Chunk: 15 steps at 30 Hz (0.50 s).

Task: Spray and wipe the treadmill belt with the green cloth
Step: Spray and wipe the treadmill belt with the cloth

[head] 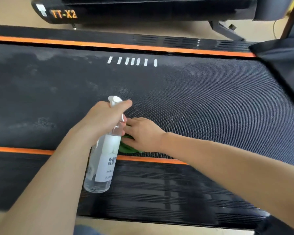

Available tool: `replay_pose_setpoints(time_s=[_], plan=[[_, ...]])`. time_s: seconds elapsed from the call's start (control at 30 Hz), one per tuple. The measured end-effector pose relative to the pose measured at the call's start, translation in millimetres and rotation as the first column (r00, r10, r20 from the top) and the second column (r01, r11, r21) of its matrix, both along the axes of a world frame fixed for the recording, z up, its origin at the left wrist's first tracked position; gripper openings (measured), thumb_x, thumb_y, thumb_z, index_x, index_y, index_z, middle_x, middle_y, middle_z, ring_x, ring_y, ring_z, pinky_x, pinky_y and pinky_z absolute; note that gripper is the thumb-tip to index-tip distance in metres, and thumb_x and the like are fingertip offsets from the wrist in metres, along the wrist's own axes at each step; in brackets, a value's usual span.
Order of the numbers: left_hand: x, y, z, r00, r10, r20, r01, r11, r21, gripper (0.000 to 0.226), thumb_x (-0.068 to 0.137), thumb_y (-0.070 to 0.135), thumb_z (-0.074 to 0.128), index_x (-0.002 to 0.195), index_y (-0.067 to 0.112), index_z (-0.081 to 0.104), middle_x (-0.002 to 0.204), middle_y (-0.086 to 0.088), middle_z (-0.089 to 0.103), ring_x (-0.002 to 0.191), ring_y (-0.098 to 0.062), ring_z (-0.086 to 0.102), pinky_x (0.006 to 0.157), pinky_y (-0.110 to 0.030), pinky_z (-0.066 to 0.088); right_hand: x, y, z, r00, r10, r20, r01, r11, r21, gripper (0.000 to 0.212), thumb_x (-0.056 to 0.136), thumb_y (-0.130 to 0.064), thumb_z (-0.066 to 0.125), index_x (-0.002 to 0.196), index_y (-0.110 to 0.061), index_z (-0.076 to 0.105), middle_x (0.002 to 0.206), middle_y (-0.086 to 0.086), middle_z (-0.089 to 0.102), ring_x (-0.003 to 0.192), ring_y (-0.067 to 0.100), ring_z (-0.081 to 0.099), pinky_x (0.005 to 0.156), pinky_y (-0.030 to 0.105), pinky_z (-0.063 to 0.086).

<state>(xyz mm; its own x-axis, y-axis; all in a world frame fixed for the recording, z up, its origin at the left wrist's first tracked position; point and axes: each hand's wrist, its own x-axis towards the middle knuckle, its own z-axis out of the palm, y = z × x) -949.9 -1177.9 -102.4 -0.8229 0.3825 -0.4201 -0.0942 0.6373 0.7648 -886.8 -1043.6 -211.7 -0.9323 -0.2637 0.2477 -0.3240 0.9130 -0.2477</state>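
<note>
My left hand (pixel 103 118) grips the neck of a clear spray bottle (pixel 102 160), fingers curled round it below the white trigger head (pixel 115 100), index finger stretched forward along the nozzle. The bottle hangs tilted over the near side rail (pixel 159 189), white label with Chinese print facing me. My right hand (pixel 143 134) lies flat, fingers straight, pressing the green cloth (pixel 126 148) onto the treadmill belt (pixel 210 99) at its near edge, just beside the bottle. Most of the cloth is hidden under the palm. Pale patches mark the belt's left part, possibly dust or spray film. White dashes (pixel 132 61) sit near the far orange stripe (pixel 109 44). Beyond it, a second machine (pixel 64 14) reads TT-X2.
</note>
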Motion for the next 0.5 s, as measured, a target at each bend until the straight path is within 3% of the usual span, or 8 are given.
replay_pose_setpoints(time_s=[0.1, 0.2, 0.37, 0.43, 0.5], plan=[[0, 2, -2, 1.0, 0.0, 0.02, -0.001, 1.0, 0.024, 0.05, 0.092, 0.054, 0.066, 0.077, 0.007, 0.073, 0.063, -0.001, 0.075, 0.057, -0.02, 0.075, 0.069, -0.029, 0.059, 39, 17, 9, 0.978, 0.009, 0.209, -0.01, 1.0, 0.004, 0.039, 0.096, -0.042, 0.045, 0.128, -0.025, 0.059, 0.108, 0.003, 0.061, 0.089, 0.029, 0.064, 0.072, 0.039, 0.054], [1, 4, -3, 0.998, -0.009, 0.06, 0.007, 0.999, 0.035, 0.049, 0.092, 0.054, 0.065, 0.08, 0.007, 0.074, 0.06, 0.001, 0.072, 0.055, -0.019, 0.074, 0.07, -0.029, 0.06, 77, 56, 25, 0.946, 0.037, 0.321, -0.075, 0.991, 0.107, 0.045, 0.096, -0.049, 0.03, 0.131, -0.033, 0.053, 0.107, -0.007, 0.057, 0.087, 0.02, 0.06, 0.071, 0.036, 0.053], [-2, 3, -7, 0.998, -0.046, 0.042, 0.044, 0.998, 0.034, 0.05, 0.091, 0.056, 0.063, 0.081, 0.008, 0.074, 0.064, 0.002, 0.073, 0.057, -0.019, 0.076, 0.073, -0.031, 0.061, 92, 107, 51, 0.937, 0.192, 0.292, -0.281, 0.911, 0.304, 0.032, 0.101, -0.042, 0.041, 0.124, -0.026, 0.056, 0.093, -0.006, 0.05, 0.074, 0.015, 0.052, 0.065, 0.035, 0.054], [-3, 6, -6, 0.998, -0.038, 0.046, 0.037, 0.999, 0.041, 0.05, 0.091, 0.056, 0.063, 0.079, 0.008, 0.073, 0.064, 0.001, 0.073, 0.057, -0.02, 0.076, 0.072, -0.03, 0.06, 66, 93, 48, 0.985, 0.107, 0.138, -0.13, 0.977, 0.169, 0.032, 0.1, -0.037, 0.045, 0.126, -0.022, 0.059, 0.094, -0.003, 0.051, 0.077, 0.015, 0.051, 0.069, 0.035, 0.052], [-5, 10, -5, 0.999, -0.03, 0.04, 0.028, 0.999, 0.039, 0.051, 0.091, 0.056, 0.063, 0.079, 0.008, 0.074, 0.065, -0.001, 0.075, 0.058, -0.021, 0.077, 0.076, -0.031, 0.062, 31, 64, 36, 0.994, -0.098, 0.042, 0.101, 0.992, -0.075, 0.034, 0.097, -0.031, 0.051, 0.129, -0.023, 0.059, 0.097, -0.004, 0.053, 0.085, 0.014, 0.052, 0.076, 0.034, 0.05]])
